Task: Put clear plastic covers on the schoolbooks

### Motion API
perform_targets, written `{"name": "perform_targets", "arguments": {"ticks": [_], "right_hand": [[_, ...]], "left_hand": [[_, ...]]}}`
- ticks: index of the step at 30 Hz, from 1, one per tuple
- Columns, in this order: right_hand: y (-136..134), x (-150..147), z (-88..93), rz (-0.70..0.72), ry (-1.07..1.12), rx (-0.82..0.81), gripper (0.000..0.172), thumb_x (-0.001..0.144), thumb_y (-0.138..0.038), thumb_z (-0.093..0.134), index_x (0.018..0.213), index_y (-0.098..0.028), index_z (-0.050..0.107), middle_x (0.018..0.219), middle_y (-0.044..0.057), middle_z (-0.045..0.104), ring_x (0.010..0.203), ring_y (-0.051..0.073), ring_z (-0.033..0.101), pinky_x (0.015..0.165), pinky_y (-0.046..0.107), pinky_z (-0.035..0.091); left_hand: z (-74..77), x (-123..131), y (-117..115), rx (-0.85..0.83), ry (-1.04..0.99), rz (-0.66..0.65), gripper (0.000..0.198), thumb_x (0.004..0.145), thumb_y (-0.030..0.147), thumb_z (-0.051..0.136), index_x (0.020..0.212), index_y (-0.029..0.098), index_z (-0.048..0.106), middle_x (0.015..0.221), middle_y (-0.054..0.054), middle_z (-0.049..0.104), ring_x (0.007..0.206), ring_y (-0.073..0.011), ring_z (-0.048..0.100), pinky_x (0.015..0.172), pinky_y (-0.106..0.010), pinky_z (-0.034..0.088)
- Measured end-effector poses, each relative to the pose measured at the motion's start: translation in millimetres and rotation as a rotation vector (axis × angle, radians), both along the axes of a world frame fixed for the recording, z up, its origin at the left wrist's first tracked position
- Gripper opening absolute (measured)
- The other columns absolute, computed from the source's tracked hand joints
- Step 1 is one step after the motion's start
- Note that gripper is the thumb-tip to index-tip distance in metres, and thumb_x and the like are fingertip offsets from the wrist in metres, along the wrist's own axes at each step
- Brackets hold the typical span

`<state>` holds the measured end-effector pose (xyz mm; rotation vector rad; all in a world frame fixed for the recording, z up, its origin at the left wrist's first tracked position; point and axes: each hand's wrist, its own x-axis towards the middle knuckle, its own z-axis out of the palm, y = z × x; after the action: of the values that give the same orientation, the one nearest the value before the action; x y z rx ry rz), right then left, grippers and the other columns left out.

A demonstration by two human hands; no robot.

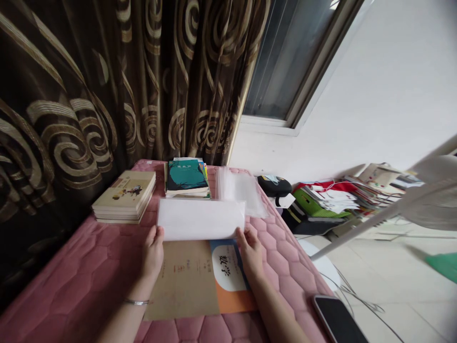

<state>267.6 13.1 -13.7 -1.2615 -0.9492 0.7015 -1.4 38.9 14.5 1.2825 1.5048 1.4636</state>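
Tan-orange book [193,281] on quilt [89,267]; left hand [153,252], right hand [251,252] pinch ends of translucent white sheet [200,218].

I can read one word: 数学.
It stands on the white oval [227,267] of the near workbook [185,283]; titles on the far teal book [187,175] and tan book [125,191] are too small for me.

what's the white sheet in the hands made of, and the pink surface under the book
The white sheet looks like thin plastic film, frosted: it curls smoothly between the left hand and right hand. The pink surface looks like padded fabric with a soft sheen, shown by stitched hexagon quilting.
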Motion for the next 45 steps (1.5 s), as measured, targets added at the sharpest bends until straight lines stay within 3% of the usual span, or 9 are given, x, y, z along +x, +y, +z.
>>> {"name": "perform_targets", "arguments": {"ticks": [4, 13, 18, 27, 32, 39, 45], "right_hand": [[-0.6, -1.0, 2.3, -0.02, -0.027, -0.019, 0.039, 0.081, -0.059, 0.061, 0.081, -0.02, 0.059, 0.072, -0.001, 0.056, 0.065, 0.015, 0.047, 0.062, 0.026, 0.04], [-1.1, -1.9, 5.3, -0.007, -0.048, 0.005, 0.04, 0.08, -0.06, 0.061, 0.085, -0.02, 0.06, 0.077, 0.001, 0.062, 0.071, 0.018, 0.053, 0.063, 0.027, 0.043], [0.3, -0.7, 1.1, -0.016, -0.068, -0.028, 0.04, 0.081, -0.06, 0.06, 0.088, -0.021, 0.061, 0.073, 0.0, 0.06, 0.071, 0.018, 0.054, 0.061, 0.028, 0.042], [0.2, -0.5, 2.2, 0.03, -0.027, 0.028, 0.037, 0.081, -0.055, 0.063, 0.092, -0.02, 0.062, 0.083, 0.002, 0.064, 0.076, 0.018, 0.055, 0.069, 0.029, 0.044], [-1.1, -1.5, 5.1, 0.025, -0.037, -0.01, 0.038, 0.081, -0.056, 0.062, 0.091, -0.02, 0.063, 0.077, 0.001, 0.061, 0.073, 0.019, 0.054, 0.063, 0.028, 0.042], [0.3, -3.0, 6.9, -0.023, -0.089, -0.018, 0.04, 0.079, -0.06, 0.06, 0.086, -0.02, 0.061, 0.075, 0.001, 0.06, 0.069, 0.018, 0.052, 0.06, 0.029, 0.041], [-1.3, -4.4, 9.8, -0.025, -0.073, 0.022, 0.038, 0.08, -0.058, 0.061, 0.082, -0.02, 0.058, 0.074, 0.001, 0.058, 0.071, 0.018, 0.051, 0.064, 0.028, 0.043]], "left_hand": [[-3.1, -2.1, 0.8, 0.019, 0.018, 0.016, 0.041, 0.077, 0.062, 0.048, 0.076, 0.022, 0.053, 0.074, -0.002, 0.064, 0.077, -0.021, 0.059, 0.069, -0.029, 0.048], [1.6, 1.5, -0.6, 0.014, 0.003, -0.003, 0.04, 0.076, 0.063, 0.046, 0.071, 0.023, 0.05, 0.065, 0.001, 0.057, 0.067, -0.0178, 0.054, 0.064, -0.027, 0.047], [-1.4, -0.1, 0.6, 0.017, 0.005, 0.019, 0.038, 0.077, 0.061, 0.046, 0.071, 0.024, 0.048, 0.064, 0.002, 0.055, 0.068, -0.018, 0.053, 0.065, -0.028, 0.046], [-7.7, -1.7, 4.1, 0.01, 0.009, 0.011, 0.036, 0.076, 0.059, 0.048, 0.069, 0.024, 0.045, 0.062, 0.004, 0.049, 0.065, -0.0165, 0.049, 0.062, -0.027, 0.043], [-6.3, -0.4, 2.8, 0.016, 0.01, -0.006, 0.037, 0.077, 0.059, 0.047, 0.068, 0.024, 0.043, 0.061, 0.005, 0.044, 0.064, -0.0154, 0.047, 0.062, -0.026, 0.042], [-1.8, -1.8, 0.0, 0.016, 0.035, 0.014, 0.037, 0.077, 0.06, 0.047, 0.072, 0.023, 0.048, 0.067, 0.002, 0.052, 0.069, -0.0174, 0.051, 0.065, -0.027, 0.044], [1.9, -0.5, -0.9, 0.012, 0.066, 0.001, 0.04, 0.08, 0.062, 0.045, 0.068, 0.023, 0.047, 0.062, 0.003, 0.05, 0.064, -0.0162, 0.049, 0.061, -0.026, 0.044]]}}
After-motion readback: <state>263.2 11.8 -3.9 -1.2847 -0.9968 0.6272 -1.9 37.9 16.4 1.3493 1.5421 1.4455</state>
